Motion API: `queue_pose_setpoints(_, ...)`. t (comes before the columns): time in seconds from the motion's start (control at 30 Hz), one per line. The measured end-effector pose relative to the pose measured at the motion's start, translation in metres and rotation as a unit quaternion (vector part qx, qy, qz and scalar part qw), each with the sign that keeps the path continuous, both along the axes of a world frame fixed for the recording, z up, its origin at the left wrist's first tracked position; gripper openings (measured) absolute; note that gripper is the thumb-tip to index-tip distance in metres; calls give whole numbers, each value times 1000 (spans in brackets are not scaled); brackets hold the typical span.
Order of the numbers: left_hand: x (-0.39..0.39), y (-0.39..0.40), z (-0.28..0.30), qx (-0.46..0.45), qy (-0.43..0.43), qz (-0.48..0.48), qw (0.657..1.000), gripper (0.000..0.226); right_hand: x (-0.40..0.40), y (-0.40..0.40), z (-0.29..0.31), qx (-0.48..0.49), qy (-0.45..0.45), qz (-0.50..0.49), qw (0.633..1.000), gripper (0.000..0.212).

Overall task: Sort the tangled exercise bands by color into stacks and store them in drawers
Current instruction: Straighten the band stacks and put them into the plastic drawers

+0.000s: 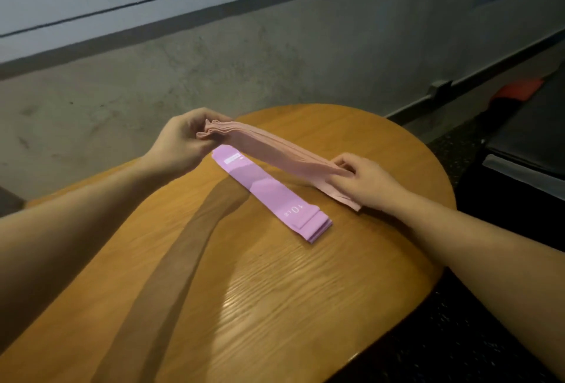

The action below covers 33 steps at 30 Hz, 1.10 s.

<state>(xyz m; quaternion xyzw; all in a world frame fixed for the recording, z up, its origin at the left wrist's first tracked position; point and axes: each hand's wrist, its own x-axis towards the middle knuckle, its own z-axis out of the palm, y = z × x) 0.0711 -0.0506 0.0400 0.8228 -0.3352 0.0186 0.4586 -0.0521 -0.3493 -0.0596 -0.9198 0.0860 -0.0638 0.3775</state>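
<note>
here we hold a stack of pale pink bands (275,150) stretched flat above the table (275,306), our left hand (180,141) pinching its far bunched end and our right hand (367,182) clamped on its near end, fingers curled over the top. just under it a stack of lilac bands (272,196), marked 10 lb, lies flat on the wood, its far end below our left hand. the rounded table edge curves close behind our right hand; bare wood opens wide toward us. beyond the table lies a grey concrete floor (153,77).
</note>
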Motion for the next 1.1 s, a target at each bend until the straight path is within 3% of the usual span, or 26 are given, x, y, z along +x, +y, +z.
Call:
queue_pose_setpoints(0.17,-39,33,-17,-41,30,47,998,31,-14,5,28,43,-56,44,997,15)
queue_pose_setpoints(0.37,-98,95,-34,-82,35,139,986,59,-17,48,73,-136,-28,138,981,21)
queue_pose_setpoints(0.43,-118,118,-43,-85,39,169,981,56,-15,73,82,-177,-35,192,965,27)
queue_pose_setpoints(0.67,-174,200,-81,-7,11,297,955,43,5,156,69,-284,-33,334,898,35)
queue_pose_setpoints(0.97,-178,227,-105,49,17,357,933,45,18,191,39,-282,12,387,878,29)
queue_pose_setpoints(1.1,-176,229,-110,99,28,354,930,50,13,178,39,-291,14,396,871,39)
